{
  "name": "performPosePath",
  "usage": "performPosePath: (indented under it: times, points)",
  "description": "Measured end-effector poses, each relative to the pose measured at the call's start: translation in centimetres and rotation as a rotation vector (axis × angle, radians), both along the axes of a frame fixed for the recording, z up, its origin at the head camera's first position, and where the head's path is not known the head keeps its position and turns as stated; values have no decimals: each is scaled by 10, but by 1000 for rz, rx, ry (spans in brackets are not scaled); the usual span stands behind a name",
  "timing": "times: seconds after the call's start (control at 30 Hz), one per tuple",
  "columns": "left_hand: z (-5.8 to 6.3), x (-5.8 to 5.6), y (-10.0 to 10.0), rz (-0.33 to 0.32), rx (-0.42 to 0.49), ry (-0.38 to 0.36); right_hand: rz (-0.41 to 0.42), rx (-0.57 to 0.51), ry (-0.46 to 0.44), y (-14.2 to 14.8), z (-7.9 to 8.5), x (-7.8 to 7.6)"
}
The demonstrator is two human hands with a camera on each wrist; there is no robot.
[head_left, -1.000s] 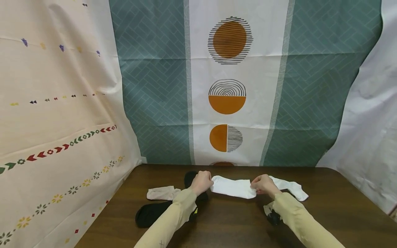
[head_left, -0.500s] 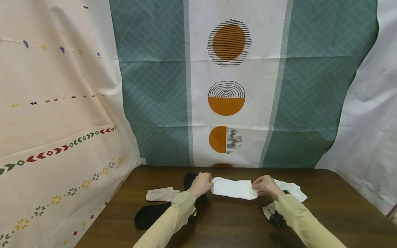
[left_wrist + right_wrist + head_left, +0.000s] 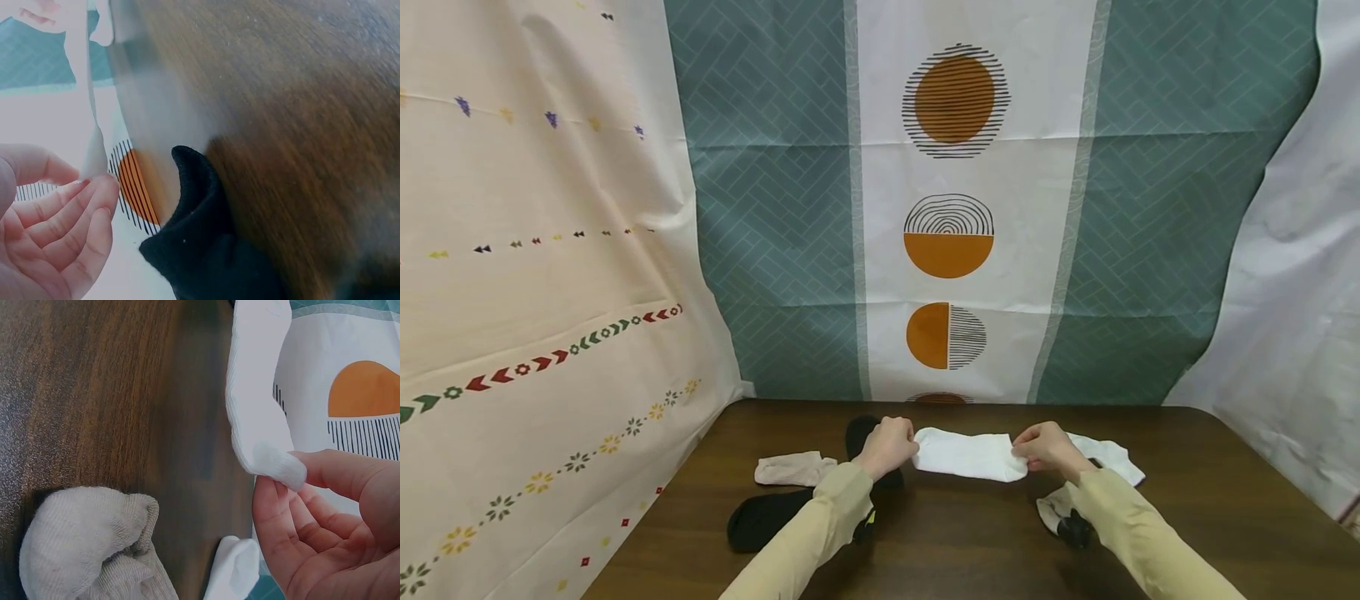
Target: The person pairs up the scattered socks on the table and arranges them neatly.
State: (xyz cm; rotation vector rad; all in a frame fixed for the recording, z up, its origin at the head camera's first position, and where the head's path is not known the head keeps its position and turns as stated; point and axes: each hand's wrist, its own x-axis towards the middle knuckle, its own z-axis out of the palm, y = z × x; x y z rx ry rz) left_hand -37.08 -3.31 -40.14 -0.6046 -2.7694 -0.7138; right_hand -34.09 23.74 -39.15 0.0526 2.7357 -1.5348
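Observation:
A white sock [image 3: 967, 455] stretches between my two hands above the far middle of the table. My left hand [image 3: 888, 448] pinches one end of it between thumb and fingers, seen close up in the left wrist view as a thin white edge [image 3: 95, 150]. At the other end, my right hand [image 3: 1049, 451] pinches the heel-like corner; the right wrist view shows thumb and fingertips on the white fabric [image 3: 259, 406]. Beneath the left hand lies a black sock [image 3: 206, 231]. Near the right hand are a second white sock [image 3: 1108, 457] and a beige sock [image 3: 94, 544].
On the left of the brown table [image 3: 955, 546] lie a beige sock [image 3: 793, 469] and a black sock [image 3: 767, 518], the latter partly behind the left sleeve. A dark item [image 3: 1075, 530] sits against the right-hand beige sock. Patterned curtains [image 3: 955, 350] hang behind the table.
The right hand has shifted slightly to the right, drawing the white sock's end with it. The left hand keeps nearly the same place, still pinching its end.

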Motion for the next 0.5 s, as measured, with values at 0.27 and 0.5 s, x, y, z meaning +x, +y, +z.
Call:
performPosePath:
  times: [0.27, 0.5]
  points:
    - [0, 4, -3, -10, -11, 16, 13, 9, 3, -1, 1, 4]
    - [4, 7, -4, -9, -11, 19, 13, 11, -4, -3, 2, 4]
